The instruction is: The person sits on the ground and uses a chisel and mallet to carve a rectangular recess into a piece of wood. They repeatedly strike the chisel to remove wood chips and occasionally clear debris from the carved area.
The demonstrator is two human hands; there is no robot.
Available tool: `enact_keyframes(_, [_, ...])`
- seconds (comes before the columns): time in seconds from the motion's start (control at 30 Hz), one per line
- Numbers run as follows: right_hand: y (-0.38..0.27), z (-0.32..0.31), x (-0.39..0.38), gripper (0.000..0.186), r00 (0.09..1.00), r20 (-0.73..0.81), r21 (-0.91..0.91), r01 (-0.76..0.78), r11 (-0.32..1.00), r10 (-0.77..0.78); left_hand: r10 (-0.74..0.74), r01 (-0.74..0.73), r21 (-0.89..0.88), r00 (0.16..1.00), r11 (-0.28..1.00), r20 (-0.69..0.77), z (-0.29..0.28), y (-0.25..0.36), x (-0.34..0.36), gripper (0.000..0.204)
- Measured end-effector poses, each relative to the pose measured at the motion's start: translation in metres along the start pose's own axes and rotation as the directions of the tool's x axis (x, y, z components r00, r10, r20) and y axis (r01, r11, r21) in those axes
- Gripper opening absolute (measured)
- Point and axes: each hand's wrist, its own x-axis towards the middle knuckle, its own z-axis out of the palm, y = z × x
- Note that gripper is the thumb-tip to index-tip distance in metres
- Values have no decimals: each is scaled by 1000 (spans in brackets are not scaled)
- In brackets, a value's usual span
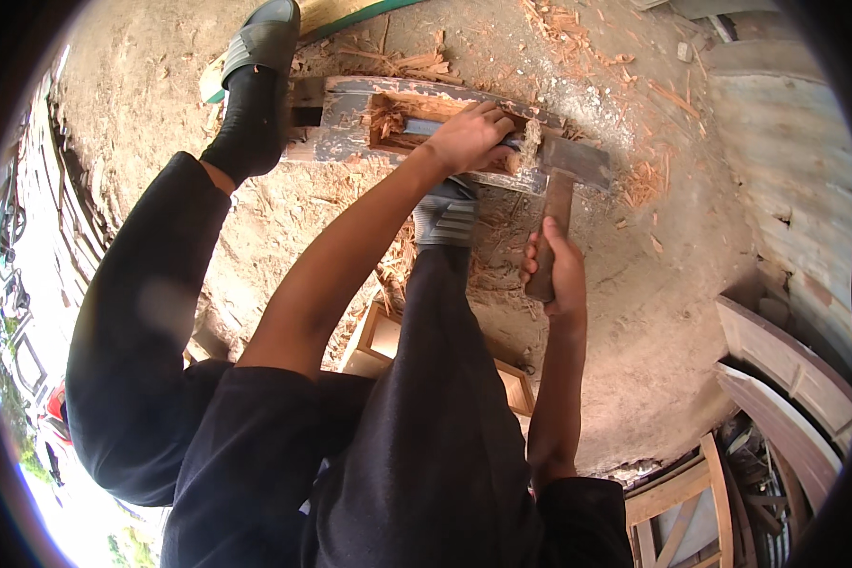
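Observation:
A weathered wooden beam (344, 126) with flaking grey paint lies across the ground, with a rough rectangular cavity (383, 118) full of splinters. Over the cavity my left hand (469, 142) is closed on a chisel (421, 128), whose blue-grey length lies nearly level and whose frayed pale end (530, 142) points right. My right hand (557, 260) grips the wooden handle of a hammer (577, 163); the hammer's head is at that frayed end, whether touching I cannot tell. One sandaled foot (445, 210) is against the beam's near side, the other (256, 52) beyond its left part.
Wood chips (648, 180) litter the dirt floor. A corrugated metal sheet (767, 161) borders the right side. Wooden panels (781, 364) and frames (672, 497) stand at lower right; a light wooden piece (374, 336) is under my legs. A green-edged board (350, 21) lies at the top.

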Motion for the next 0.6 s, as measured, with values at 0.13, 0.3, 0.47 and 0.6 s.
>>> enact_keyframes(0.13, [-7, -19, 0, 33, 994, -54, 224, 106, 969, -96, -2, 2, 26, 1000, 1000, -16, 2, 1, -3, 35])
enact_keyframes(0.3, [10, 14, 22, 22, 925, -303, 238, 306, 922, -229, -5, 5, 47, 1000, 999, -4, -1, 8, 1, 35])
enact_keyframes(0.47, [3, 6, 5, 22, 1000, 25, 12, 11, 1000, -11, -4, 2, 81, 1000, 997, 16, -6, 3, 1, 34])
enact_keyframes(0.6, [-12, -20, -12, 24, 993, -18, 2, 119, 993, -119, -15, 21, 112, 999, 994, -48, -5, 5, -6, 31])
